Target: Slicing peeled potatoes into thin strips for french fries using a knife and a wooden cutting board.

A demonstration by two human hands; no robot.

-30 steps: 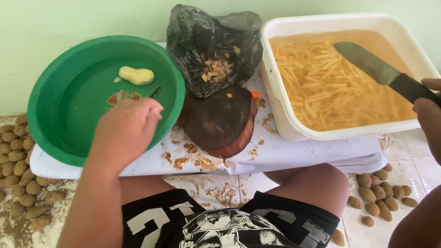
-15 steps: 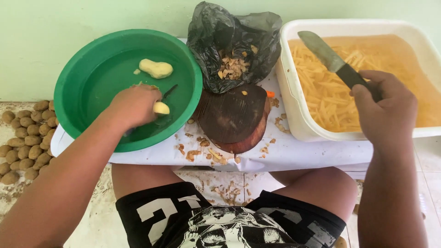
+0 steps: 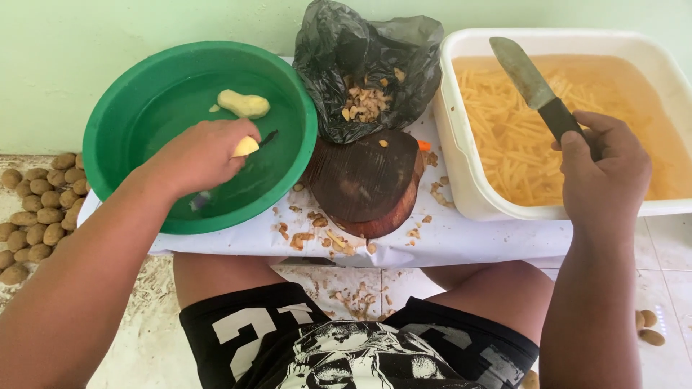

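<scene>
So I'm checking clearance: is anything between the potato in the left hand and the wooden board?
Only the green basin's rim. The left hand holds the potato inside the basin; the board lies bare just beyond it.

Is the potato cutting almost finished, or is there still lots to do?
Plenty is done: the white tub holds many cut potato strips, and peelings fill the black bag. In hand: the left hand grips a peeled potato over the green basin, the right hand holds the knife. Left: another peeled potato and unpeeled potatoes on the floor.
</scene>
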